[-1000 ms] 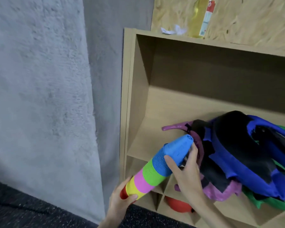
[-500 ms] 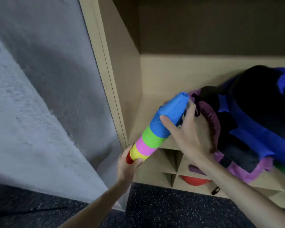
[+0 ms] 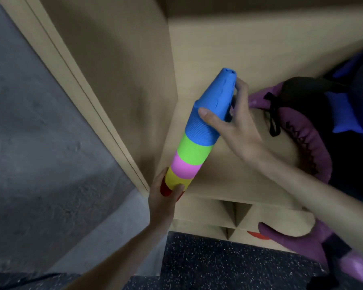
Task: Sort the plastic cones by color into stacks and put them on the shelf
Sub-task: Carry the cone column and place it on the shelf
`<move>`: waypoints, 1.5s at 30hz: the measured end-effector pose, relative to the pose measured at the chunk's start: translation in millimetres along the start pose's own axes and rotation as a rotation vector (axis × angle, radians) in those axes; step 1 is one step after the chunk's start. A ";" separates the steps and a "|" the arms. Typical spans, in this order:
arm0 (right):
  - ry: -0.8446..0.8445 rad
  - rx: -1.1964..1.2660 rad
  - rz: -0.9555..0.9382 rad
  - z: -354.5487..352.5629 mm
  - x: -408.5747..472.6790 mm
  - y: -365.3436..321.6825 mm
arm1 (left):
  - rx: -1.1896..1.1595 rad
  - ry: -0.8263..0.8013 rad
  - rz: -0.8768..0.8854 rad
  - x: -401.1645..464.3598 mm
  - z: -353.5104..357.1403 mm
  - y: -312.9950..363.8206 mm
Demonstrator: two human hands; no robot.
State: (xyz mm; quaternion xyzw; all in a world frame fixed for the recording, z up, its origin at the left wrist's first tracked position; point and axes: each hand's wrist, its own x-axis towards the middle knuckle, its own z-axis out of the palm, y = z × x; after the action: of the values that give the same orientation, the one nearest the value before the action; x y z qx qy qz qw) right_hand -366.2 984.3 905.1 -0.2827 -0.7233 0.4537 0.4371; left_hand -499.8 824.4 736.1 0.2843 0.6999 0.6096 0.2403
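Purple-and-blue fabric bundle (image 3: pixel 314 143) (black cord dangling) — speckled dark floor (image 3: pixel 218 266), grey wall (image 3: pixel 40 132).

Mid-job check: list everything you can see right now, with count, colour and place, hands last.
cone stack: one long stack, bands of blue, green, pink, yellow and red from tip to base; held tilted in front of the shelf's upper compartment.
shelf: one, light wood; fills the middle and right of the view.
cloth bundle: one heap, purple, black and blue; on the upper shelf board at right, hanging over its front edge.
red object: one, partly hidden; in a lower compartment.
wall: grey, at left.
floor: dark, speckled; at the bottom.
left hand: grips the stack's red and yellow base.
right hand: holds the blue top end.
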 end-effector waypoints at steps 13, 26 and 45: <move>-0.091 0.003 -0.067 -14.1 115.3 74.9 | -0.148 0.039 0.058 109.9 86.1 -26.9; -0.200 -0.018 -0.162 4.5 188.2 107.9 | -0.132 0.042 0.041 195.6 119.4 -46.2; -0.279 -0.046 -0.269 51.9 352.0 162.0 | -0.241 0.212 0.069 373.2 175.6 -55.9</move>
State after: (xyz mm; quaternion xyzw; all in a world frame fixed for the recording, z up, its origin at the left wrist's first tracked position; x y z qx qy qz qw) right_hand -571.6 1316.0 880.3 -0.1278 -0.8181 0.4095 0.3829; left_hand -655.5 1202.7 659.7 0.2113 0.6330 0.7236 0.1765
